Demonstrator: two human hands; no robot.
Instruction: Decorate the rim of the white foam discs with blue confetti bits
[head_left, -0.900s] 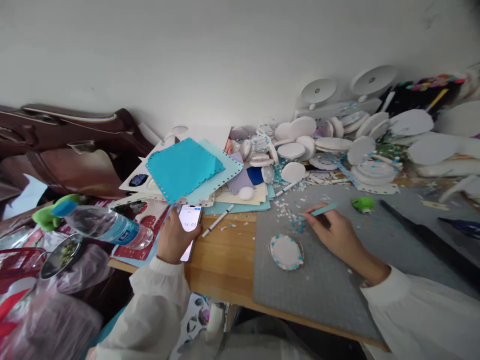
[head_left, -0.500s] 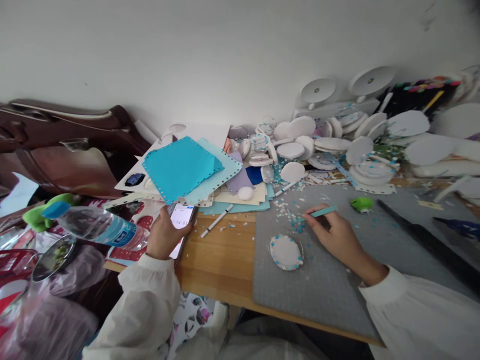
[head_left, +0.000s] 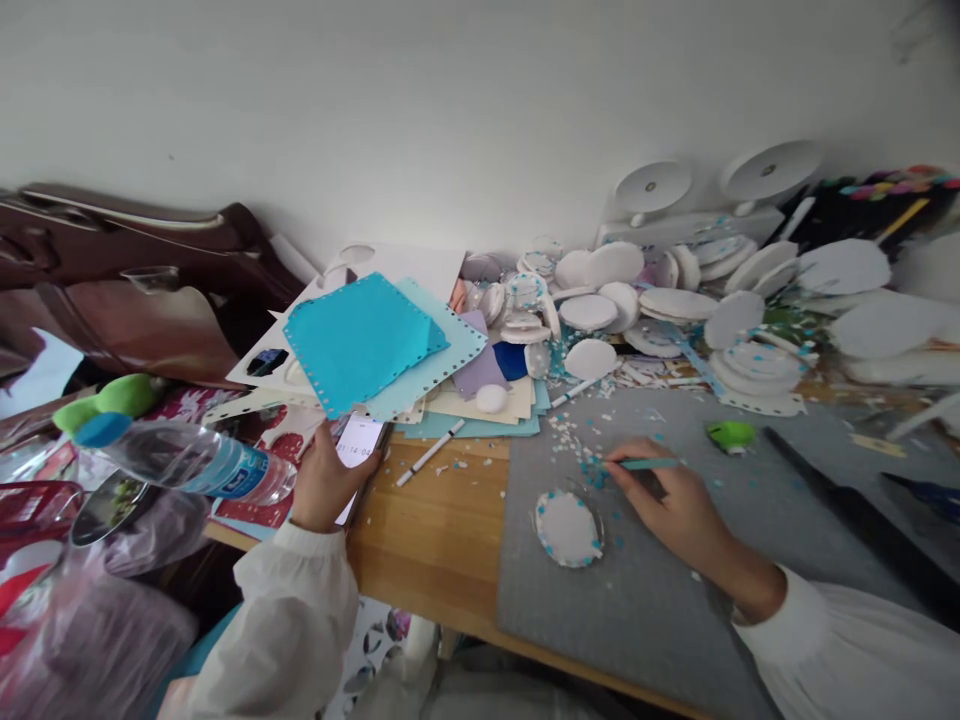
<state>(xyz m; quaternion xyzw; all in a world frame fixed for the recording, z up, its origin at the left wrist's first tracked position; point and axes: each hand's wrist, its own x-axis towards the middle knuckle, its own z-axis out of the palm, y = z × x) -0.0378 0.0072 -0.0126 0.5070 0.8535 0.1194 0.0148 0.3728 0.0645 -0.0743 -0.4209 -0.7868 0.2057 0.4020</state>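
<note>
My left hand [head_left: 324,478] is closed around a smartphone [head_left: 358,452] with a lit screen, resting at the left edge of the wooden table [head_left: 442,520], partly under a stack of blue paper sheets [head_left: 367,340]. My right hand [head_left: 675,500] pinches a thin teal pen-like tool [head_left: 646,463] on the grey cutting mat [head_left: 645,580]. A white oval foam piece [head_left: 568,528] with blue dots round its rim lies on the mat just left of my right hand. Small white and blue scraps are scattered beside it.
A heap of white foam ovals [head_left: 660,300] lines the back of the table. A water bottle [head_left: 187,460] lies left of the phone. A white pen [head_left: 431,453], a green clip-like object [head_left: 731,434] and a long black ruler [head_left: 862,520] lie nearby.
My left hand has slid the phone left and back, further under the blue paper. My right hand has lowered the teal tool closer to the mat. The view has shifted slightly.
</note>
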